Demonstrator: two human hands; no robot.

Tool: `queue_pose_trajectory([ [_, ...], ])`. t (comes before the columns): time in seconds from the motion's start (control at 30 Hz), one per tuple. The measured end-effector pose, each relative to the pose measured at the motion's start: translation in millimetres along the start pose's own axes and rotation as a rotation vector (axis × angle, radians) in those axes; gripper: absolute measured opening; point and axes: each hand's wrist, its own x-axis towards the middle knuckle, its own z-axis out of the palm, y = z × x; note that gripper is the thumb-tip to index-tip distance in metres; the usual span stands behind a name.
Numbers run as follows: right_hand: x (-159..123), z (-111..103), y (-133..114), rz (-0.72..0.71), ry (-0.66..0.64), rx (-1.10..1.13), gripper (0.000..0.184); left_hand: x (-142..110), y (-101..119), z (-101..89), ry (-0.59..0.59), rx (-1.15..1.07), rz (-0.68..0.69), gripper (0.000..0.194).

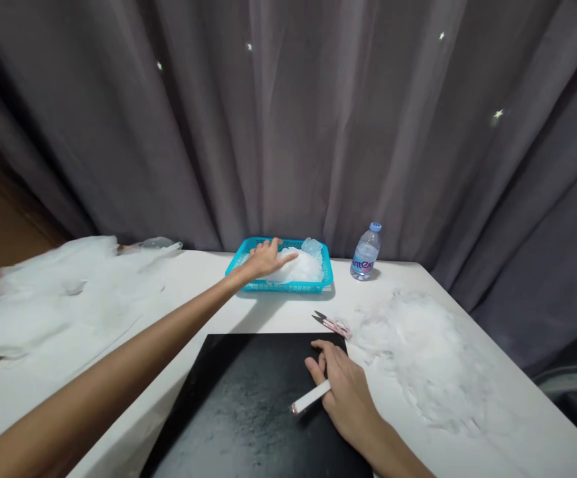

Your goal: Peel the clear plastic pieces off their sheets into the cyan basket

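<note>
My left hand point(267, 259) reaches over the blue plastic basket point(281, 287), its fingers spread above and against the white fluffy material point(302, 267) inside. Nothing shows gripped in it. My right hand point(344, 393) hovers over or rests on the black board point(248, 405) near its right edge. It is closed around a white pen-like stick point(311, 398) with a reddish mark at its visible end; the other end is hidden in the hand. Just beyond this hand lies a pair of small scissors point(332, 324) with dark blades and pale pink handles.
A loose heap of white fluff point(427, 352) covers the table's right side. White sheet-like material point(59, 299) is piled at the left. A water bottle point(366, 252) stands upright at the back right. Behind the white table point(193, 292) hangs a grey curtain point(298, 119).
</note>
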Motion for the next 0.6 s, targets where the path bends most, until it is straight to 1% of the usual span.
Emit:
queue_pose_trajectory([
  [0.07, 0.1, -0.4, -0.8, -0.019, -0.018, -0.025, 0.043, -10.3, -10.2, 5.8, -0.049, 0.111, -0.004, 0.047],
  [0.13, 0.3, -1.1, -1.5, -0.021, -0.035, -0.046, 0.046, -13.2, -15.8, 8.7, -0.093, 0.190, 0.011, 0.050],
  [0.27, 1.0, -3.0, -1.8, -0.037, -0.035, -0.055, 0.043, 0.7, -18.2, 7.4, -0.137, 0.281, 0.086, 0.051],
  [0.37, 1.5, -3.4, -1.1, -0.070, -0.027, -0.057, 0.040, 10.9, -19.9, 4.8, -0.147, 0.309, 0.171, 0.053],
  [0.43, 1.2, -3.2, -0.3, -0.086, -0.038, -0.056, 0.039, 11.5, -21.2, 3.0, -0.151, 0.323, 0.227, 0.059],
  [0.53, -0.6, -2.7, 1.3, -0.103, -0.056, -0.052, 0.038, 1.7, -22.0, -5.3, -0.119, 0.351, 0.290, 0.067],
  [0.6, -2.4, -2.5, 2.3, -0.114, -0.059, -0.053, 0.037, -11.3, -24.2, -19.0, -0.067, 0.371, 0.321, 0.067],
])
